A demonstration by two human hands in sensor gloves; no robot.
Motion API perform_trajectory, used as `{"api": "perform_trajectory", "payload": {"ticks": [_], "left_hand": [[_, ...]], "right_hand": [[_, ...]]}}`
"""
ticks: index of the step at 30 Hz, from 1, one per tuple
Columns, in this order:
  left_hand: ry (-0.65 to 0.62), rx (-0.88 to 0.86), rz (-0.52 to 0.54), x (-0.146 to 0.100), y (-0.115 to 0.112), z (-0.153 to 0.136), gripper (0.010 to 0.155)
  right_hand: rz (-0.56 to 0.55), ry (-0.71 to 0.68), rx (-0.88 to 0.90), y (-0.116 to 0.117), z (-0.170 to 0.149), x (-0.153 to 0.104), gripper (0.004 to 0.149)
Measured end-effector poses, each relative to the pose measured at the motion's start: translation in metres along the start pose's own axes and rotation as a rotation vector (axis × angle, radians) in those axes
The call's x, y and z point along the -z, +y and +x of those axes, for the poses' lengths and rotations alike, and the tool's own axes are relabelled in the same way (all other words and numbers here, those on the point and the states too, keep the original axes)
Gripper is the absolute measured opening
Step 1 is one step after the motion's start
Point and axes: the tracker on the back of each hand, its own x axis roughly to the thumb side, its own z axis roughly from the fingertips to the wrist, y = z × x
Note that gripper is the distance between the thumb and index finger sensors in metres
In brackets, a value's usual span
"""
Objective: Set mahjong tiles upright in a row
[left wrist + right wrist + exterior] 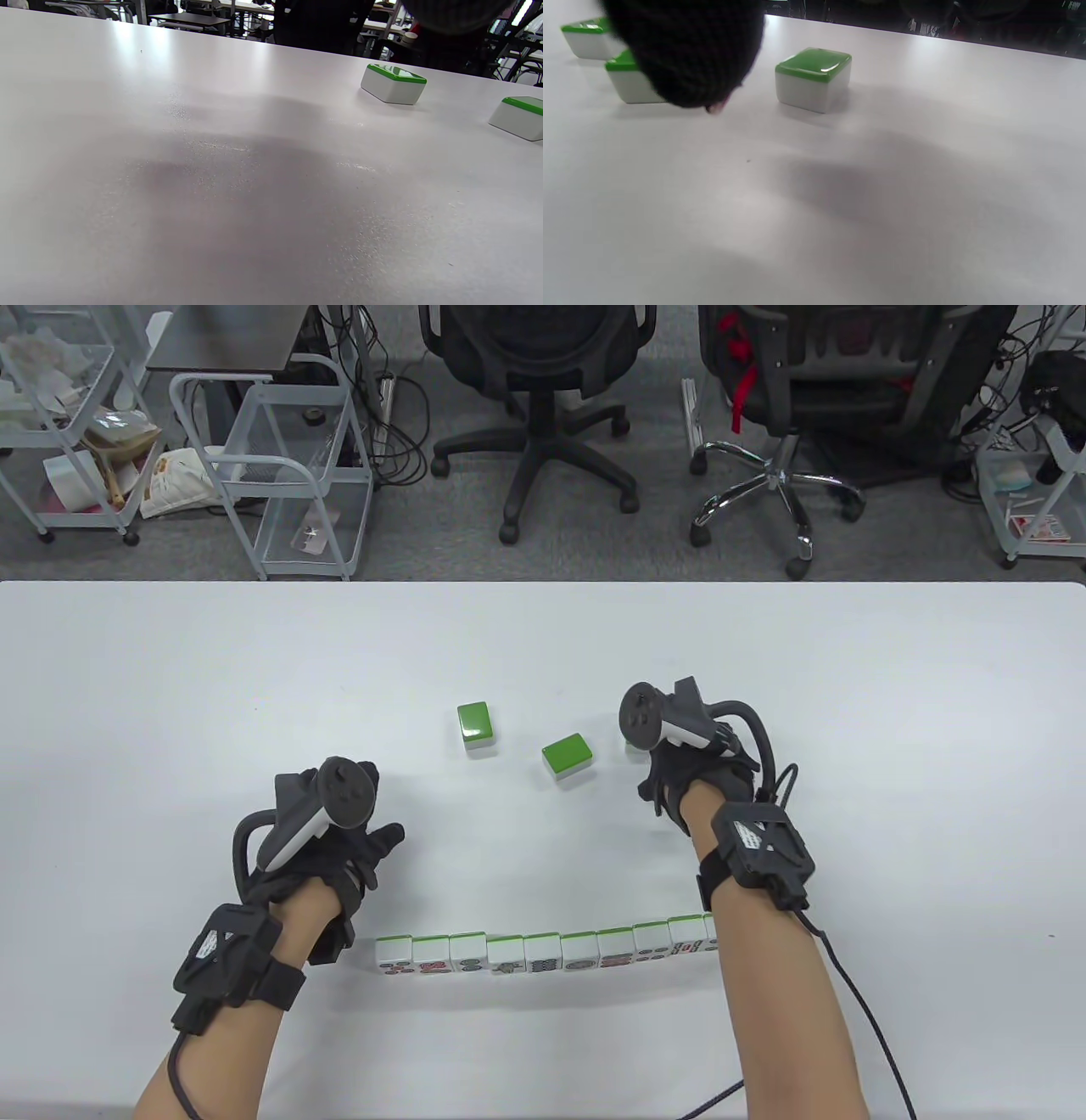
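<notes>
Just beyond your right hand [691,763] lies a flat tile [813,79], green back up, nearest to it and not yet gripped, while your left hand [327,836] waits empty beside the row [543,954]; finger spread I cannot tell.

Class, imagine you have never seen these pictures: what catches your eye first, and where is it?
First, the row of upright tiles along the near edge of the white table, faces toward the person. Next, the loose green-backed tiles lying flat mid-table, such as one left of another. Then the two gloved hands: the left hand by the row's left end, the right hand beside a third flat tile.
</notes>
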Motion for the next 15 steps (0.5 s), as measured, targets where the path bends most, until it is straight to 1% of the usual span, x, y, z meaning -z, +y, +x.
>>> {"api": "perform_trajectory", "payload": {"ticks": [2, 5, 6, 8, 11, 12, 14, 15], "left_hand": [[-0.001, -0.008, 0.002, 0.001, 0.002, -0.002, 0.085], [-0.002, -0.015, 0.006, 0.002, 0.004, -0.004, 0.085], [-0.002, -0.018, 0.005, 0.003, 0.004, -0.005, 0.085], [-0.010, -0.018, -0.009, 0.004, 0.004, -0.004, 0.085], [-0.016, -0.005, -0.013, 0.006, 0.003, -0.003, 0.085], [-0.016, -0.006, -0.012, 0.007, 0.003, -0.003, 0.085], [-0.019, -0.008, -0.016, 0.008, 0.002, -0.001, 0.085], [-0.021, -0.001, -0.018, 0.008, 0.001, 0.000, 0.085]], "right_hand": [[0.004, 0.005, -0.015, 0.002, 0.003, 0.012, 0.095], [0.089, 0.018, 0.082, 0.008, 0.002, 0.030, 0.097], [0.097, 0.019, 0.088, 0.008, 0.002, 0.034, 0.097], [0.069, 0.017, 0.068, 0.008, 0.001, 0.044, 0.094], [0.049, 0.003, 0.015, 0.009, 0.003, 0.053, 0.082], [0.042, 0.004, -0.020, 0.009, 0.004, 0.054, 0.080], [-0.060, -0.011, -0.053, 0.006, 0.005, 0.054, 0.073], [-0.070, -0.015, -0.054, 0.008, 0.005, 0.053, 0.080]]}}
